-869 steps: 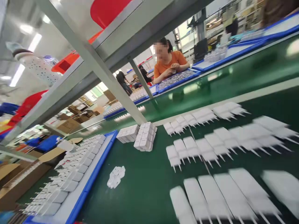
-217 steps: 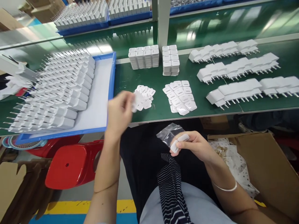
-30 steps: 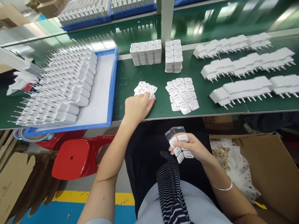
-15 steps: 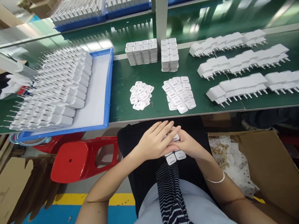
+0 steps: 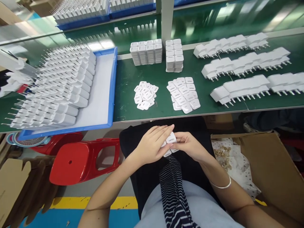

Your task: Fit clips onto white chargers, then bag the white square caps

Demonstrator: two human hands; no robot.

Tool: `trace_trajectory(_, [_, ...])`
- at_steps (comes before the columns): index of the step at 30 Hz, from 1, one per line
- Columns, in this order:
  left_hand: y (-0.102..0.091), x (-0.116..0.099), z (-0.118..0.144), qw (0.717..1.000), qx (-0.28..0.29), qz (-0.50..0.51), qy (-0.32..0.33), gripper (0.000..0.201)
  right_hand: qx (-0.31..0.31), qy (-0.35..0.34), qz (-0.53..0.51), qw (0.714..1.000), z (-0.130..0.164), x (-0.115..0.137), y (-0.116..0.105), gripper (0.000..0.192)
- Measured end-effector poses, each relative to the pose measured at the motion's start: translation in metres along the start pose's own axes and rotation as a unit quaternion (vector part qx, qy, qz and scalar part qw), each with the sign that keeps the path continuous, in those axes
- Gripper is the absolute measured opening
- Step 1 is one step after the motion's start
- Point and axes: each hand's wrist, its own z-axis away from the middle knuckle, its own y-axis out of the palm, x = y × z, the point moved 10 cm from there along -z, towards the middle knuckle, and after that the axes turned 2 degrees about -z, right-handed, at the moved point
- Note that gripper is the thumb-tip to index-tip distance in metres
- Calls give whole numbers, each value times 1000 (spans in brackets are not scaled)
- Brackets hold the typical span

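Over my lap, both hands hold a small sheet of white rounded-square plates [image 5: 171, 138] printed with dark lettering. My left hand [image 5: 153, 145] lies along the left side of it, fingers straight and together over part of the plates, thumb along the near side. My right hand [image 5: 191, 146] pinches the right edge between thumb and curled fingers. The plates under my left palm are hidden. On the green bench beyond, a loose pile of similar printed plates [image 5: 183, 95] lies beside a smaller pile of white plates with slots [image 5: 145, 95].
Neat stacks of white plates [image 5: 146, 53] stand behind the piles. Rows of white plug housings with pins [image 5: 247, 88] line the right. A blue-rimmed tray [image 5: 110, 95] of pronged housings is at left. A red stool [image 5: 71, 161] and an open cardboard box [image 5: 273, 164] flank my legs.
My left hand has shifted slightly left and my right hand has drawn to the right, so the hands no longer overlap. More of the upper printed plate shows between them.
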Motion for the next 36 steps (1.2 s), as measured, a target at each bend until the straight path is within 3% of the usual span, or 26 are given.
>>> trace_trajectory(4, [5, 1, 3, 999, 14, 31, -2, 52, -17, -53, 53, 997, 2, 7, -2, 11])
trace_trajectory(8, [-3, 1, 2, 1000, 6, 9, 1, 47, -29, -88, 81, 992, 4, 12, -1, 8])
trace_trajectory(16, [-50, -12, 1, 977, -140, -161, 4, 39, -31, -114, 78, 990, 11, 29, 9, 12])
trace_trajectory(18, [-54, -15, 1, 975, -146, -170, 13, 38, -34, -123, 85, 988, 13, 31, 8, 11])
trace_trajectory(23, [-38, -6, -4, 997, -62, 41, 22, 23, -17, -120, 73, 990, 14, 28, 8, 8])
trace_trajectory(29, [-43, 17, -8, 982, -92, 158, -52, 15, -16, -80, 65, 995, 16, 22, 7, 11])
trace_trajectory(31, [-55, 28, -5, 978, -112, 157, -78, 16, -1, -66, 81, 995, 19, 21, 3, 9])
trace_trajectory(33, [-79, 47, 2, 971, -169, 108, -127, 19, 3, -37, 107, 994, 23, 14, -9, 10])
trace_trajectory(36, [-120, 66, 9, 944, -271, -82, -167, 21, -68, 11, 124, 990, 29, 2, -44, 13])
